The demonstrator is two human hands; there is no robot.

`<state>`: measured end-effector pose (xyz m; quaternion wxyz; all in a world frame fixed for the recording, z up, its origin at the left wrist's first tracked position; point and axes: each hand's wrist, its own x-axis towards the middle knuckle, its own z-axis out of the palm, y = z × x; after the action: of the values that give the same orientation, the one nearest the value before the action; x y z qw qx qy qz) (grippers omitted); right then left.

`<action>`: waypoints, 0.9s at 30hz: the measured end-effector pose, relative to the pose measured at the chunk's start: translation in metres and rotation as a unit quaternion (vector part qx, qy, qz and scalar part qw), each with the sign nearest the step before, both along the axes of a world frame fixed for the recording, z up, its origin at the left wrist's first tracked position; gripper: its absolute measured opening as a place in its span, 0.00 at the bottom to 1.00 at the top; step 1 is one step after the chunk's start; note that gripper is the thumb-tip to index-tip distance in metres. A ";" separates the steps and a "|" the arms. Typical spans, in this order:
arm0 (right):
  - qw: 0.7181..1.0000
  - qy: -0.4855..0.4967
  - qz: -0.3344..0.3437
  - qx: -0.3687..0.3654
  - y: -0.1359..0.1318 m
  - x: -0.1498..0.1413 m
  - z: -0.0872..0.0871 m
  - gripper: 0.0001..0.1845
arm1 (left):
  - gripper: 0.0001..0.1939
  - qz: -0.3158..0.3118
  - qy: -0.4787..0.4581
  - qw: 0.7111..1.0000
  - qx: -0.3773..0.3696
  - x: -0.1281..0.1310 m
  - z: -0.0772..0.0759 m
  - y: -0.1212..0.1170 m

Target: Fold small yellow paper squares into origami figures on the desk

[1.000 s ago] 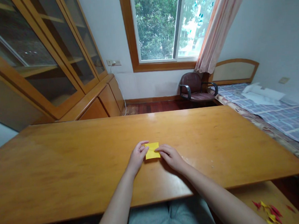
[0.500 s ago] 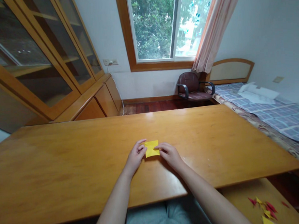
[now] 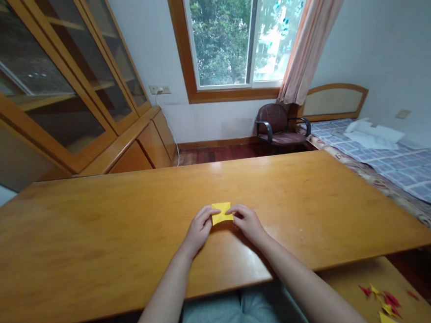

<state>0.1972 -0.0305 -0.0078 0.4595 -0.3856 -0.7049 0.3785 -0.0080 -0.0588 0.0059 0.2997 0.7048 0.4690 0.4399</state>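
Observation:
A small square of yellow paper [image 3: 223, 218] with crease lines is held between my two hands, just above the wooden table [image 3: 113, 227]. My left hand [image 3: 201, 226] pinches its left edge, with the index finger lying over the top face. On the opposite edge, my right hand [image 3: 246, 221] grips the paper the same way, its index finger reaching toward the middle. The fingers beneath the sheet are hidden.
At the lower right, a lower wooden surface [image 3: 350, 295] bears several red and yellow folded paper pieces [image 3: 389, 299] and a yellow sheet [image 3: 388, 319]. Beyond the table stand a brown armchair [image 3: 277, 122], a bed [image 3: 388, 157] and a glass-doored cabinet [image 3: 113, 124].
My left index finger has come down from beyond the paper's corner onto its face. The paper has shifted slightly right, and its near edge now bows more.

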 end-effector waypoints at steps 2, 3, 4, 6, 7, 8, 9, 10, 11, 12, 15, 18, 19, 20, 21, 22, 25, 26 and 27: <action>1.000 0.005 0.002 -0.009 0.000 0.000 0.000 0.19 | 0.19 -0.006 0.001 1.000 -0.001 0.001 -0.001 0.000; 1.000 0.009 0.003 -0.015 0.000 0.000 0.001 0.19 | 0.17 -0.006 -0.001 1.000 -0.006 0.001 -0.001 0.001; 1.000 0.015 0.005 -0.020 0.000 0.000 0.001 0.19 | 0.15 -0.008 -0.003 1.000 -0.012 0.001 -0.002 0.001; 0.999 0.031 0.014 -0.029 0.000 0.001 0.000 0.19 | 0.13 -0.008 -0.011 1.000 -0.027 0.001 -0.004 0.002; 0.999 0.037 0.020 -0.032 0.000 0.001 0.000 0.18 | 0.12 -0.006 -0.017 0.999 -0.033 0.000 -0.004 0.003; 0.998 0.041 0.025 -0.033 0.001 0.001 0.001 0.18 | 0.11 -0.003 -0.024 0.999 -0.037 0.000 -0.004 0.004; 0.998 0.038 0.029 -0.029 0.002 0.001 0.001 0.17 | 0.10 0.001 -0.032 0.999 -0.040 0.001 -0.003 0.006; 0.999 0.032 0.030 -0.022 0.003 0.002 0.002 0.16 | 0.10 0.004 -0.039 0.998 -0.041 0.001 -0.001 0.007; 0.999 0.025 0.030 -0.012 0.004 0.003 0.004 0.15 | 0.09 0.007 -0.045 0.998 -0.040 0.002 0.001 0.009; 0.999 0.019 0.030 -0.003 0.006 0.003 0.006 0.13 | 0.09 0.008 -0.048 0.998 -0.038 0.003 0.005 0.011; 0.999 0.015 0.042 0.006 0.013 0.005 0.012 0.07 | 0.08 0.004 -0.047 0.999 -0.027 0.007 0.015 0.017; 0.997 0.038 0.067 -0.004 0.022 0.003 0.015 0.12 | 0.08 0.011 -0.053 0.998 -0.022 0.009 0.020 0.023; 0.996 0.056 0.073 -0.012 0.025 0.002 0.015 0.13 | 0.08 0.015 -0.058 0.998 -0.022 0.010 0.020 0.025; 0.994 0.075 0.078 -0.021 0.028 0.001 0.015 0.14 | 0.08 0.017 -0.064 0.998 -0.022 0.010 0.019 0.027; 0.992 0.093 0.081 -0.031 0.031 -0.001 0.014 0.15 | 0.08 0.020 -0.070 0.997 -0.023 0.011 0.017 0.028; 0.990 0.107 0.082 -0.040 0.033 -0.002 0.013 0.16 | 0.08 0.023 -0.076 0.997 -0.025 0.011 0.015 0.030; 0.987 0.128 0.070 -0.060 0.037 -0.006 0.010 0.15 | 0.09 0.035 -0.098 0.994 -0.033 0.014 0.008 0.035; 0.987 0.131 0.062 -0.066 0.037 -0.007 0.009 0.15 | 0.09 0.039 -0.106 0.993 -0.036 0.015 0.005 0.036; 0.987 0.133 0.054 -0.071 0.037 -0.008 0.008 0.15 | 0.10 0.043 -0.114 0.992 -0.039 0.016 0.003 0.036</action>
<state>0.1893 0.0067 -0.0002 0.4995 -0.3248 -0.6288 0.4996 0.0076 -0.0223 0.0093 0.3595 0.6165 0.4785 0.5115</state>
